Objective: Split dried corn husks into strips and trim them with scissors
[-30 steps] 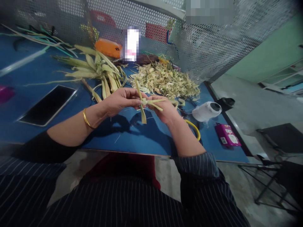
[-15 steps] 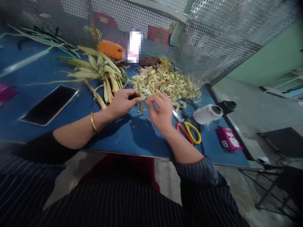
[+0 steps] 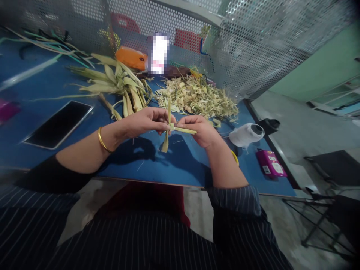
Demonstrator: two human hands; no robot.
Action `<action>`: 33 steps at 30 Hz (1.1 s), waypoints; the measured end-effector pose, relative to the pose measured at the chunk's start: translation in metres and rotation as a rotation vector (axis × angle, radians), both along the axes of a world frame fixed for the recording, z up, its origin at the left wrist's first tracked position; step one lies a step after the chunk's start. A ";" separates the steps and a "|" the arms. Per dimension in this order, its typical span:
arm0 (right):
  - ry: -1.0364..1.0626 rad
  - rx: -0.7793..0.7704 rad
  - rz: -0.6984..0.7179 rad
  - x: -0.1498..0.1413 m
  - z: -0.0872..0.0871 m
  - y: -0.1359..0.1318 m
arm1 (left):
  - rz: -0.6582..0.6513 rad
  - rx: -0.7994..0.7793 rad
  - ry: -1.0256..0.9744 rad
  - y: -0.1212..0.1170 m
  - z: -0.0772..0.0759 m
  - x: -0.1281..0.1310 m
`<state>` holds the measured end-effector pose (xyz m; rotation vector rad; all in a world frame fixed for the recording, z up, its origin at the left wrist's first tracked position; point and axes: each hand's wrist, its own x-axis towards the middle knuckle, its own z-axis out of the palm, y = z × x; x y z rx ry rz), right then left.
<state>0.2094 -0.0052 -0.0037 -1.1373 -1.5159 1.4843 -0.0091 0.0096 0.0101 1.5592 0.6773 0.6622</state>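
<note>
The left hand (image 3: 152, 122) is pinching a folded leaf-strip cross (image 3: 172, 127) near its centre, above the counter (image 3: 146, 161), probably steadying it; the right hand (image 3: 198, 131) is pinching its right side, seemingly controlling the strips. Farther right, a purple packet (image 3: 270, 164) is showing pale patches, any writing unreadable.

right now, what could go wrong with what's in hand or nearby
The folded, pale green plant-strip piece might loosen if the fingers slip, as its ends stick out free. The white, cone-shaped thread spool appears to lie on its side near the right edge of the blue table, so it might roll.
</note>
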 end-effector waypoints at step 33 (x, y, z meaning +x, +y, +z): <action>-1.712 0.206 -0.342 0.081 -0.018 -0.096 | 0.387 -0.575 -0.465 0.009 -0.018 0.009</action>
